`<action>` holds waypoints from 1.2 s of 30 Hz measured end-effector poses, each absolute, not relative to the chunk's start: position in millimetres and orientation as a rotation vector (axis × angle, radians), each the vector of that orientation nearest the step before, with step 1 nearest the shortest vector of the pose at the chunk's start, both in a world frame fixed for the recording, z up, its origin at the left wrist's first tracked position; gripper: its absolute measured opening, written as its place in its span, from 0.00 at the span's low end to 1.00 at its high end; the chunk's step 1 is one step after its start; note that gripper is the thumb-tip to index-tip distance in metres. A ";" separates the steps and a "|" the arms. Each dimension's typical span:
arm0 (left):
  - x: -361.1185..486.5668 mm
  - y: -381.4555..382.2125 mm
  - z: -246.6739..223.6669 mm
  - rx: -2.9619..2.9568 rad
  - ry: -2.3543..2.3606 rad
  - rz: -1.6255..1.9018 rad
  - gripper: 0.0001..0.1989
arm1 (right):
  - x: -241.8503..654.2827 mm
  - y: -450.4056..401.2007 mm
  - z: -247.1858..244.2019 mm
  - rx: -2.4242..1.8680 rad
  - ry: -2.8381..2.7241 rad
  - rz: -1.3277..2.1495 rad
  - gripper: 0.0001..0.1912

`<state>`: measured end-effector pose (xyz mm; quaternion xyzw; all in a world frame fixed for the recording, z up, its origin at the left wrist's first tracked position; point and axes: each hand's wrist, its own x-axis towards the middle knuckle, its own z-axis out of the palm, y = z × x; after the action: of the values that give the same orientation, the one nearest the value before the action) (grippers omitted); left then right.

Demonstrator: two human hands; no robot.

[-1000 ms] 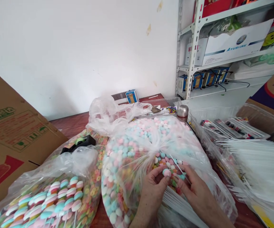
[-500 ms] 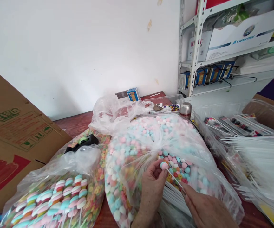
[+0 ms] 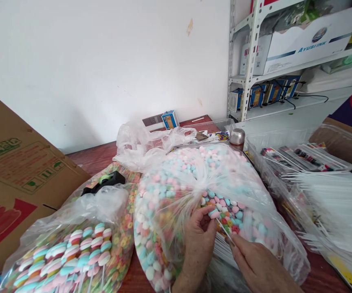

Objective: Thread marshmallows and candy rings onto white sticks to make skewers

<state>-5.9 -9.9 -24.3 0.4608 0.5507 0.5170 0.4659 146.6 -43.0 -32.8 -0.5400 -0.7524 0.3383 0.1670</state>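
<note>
Tilting now, marshmallow (image 3: 214, 214) at stick (image 3: 224, 228)

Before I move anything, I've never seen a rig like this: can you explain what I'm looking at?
There is no machine here, just a person's two bare hands. Every picture comes from one camera on the person's head, looking forward and down.

The left hand holds a small, round pink-and-blue sweet. The right hand holds a thin white stick with its tip at the sweet; whether it has gone in, I can't tell.

On the dark red table lie a big clear plastic bag of pastel sweets, open under the hands, and, to its left, sweets threaded on sticks and a black tape dispenser. To the right, a clear plastic tray holds many white sticks.
</note>
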 end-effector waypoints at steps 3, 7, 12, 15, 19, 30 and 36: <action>-3.6 -10.2 -26.2 1.118 1.374 1.291 0.12 | 142.4 -42.4 -30.6 -1.515 -2.064 0.974 0.17; -1.9 -9.8 -33.2 1.049 1.365 1.309 0.12 | 137.8 -41.4 -28.7 -1.552 -2.116 0.949 0.18; 1.1 -16.6 -40.9 1.155 1.392 1.322 0.11 | 130.5 -39.3 -28.9 -1.632 -2.182 0.844 0.17; 4.1 -27.8 -39.9 1.439 1.401 1.333 0.11 | 129.3 -35.5 -31.8 -1.693 -2.239 0.780 0.18; -2.5 -38.1 -38.4 1.799 1.401 1.203 0.19 | 143.8 -25.6 -35.6 -1.807 -2.301 0.596 0.16; -29.6 13.1 -21.8 2.396 1.955 0.649 0.11 | 149.0 -6.2 -33.0 -1.883 -2.327 0.115 0.15; -16.1 24.9 -24.4 2.460 2.115 0.261 0.06 | 140.4 2.7 -40.1 -1.881 -2.318 0.172 0.11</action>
<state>-16.1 24.9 -24.4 0.7546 0.6488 0.0800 -0.0565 140.4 2.7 -40.1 -0.6272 -0.7730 0.0574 0.0759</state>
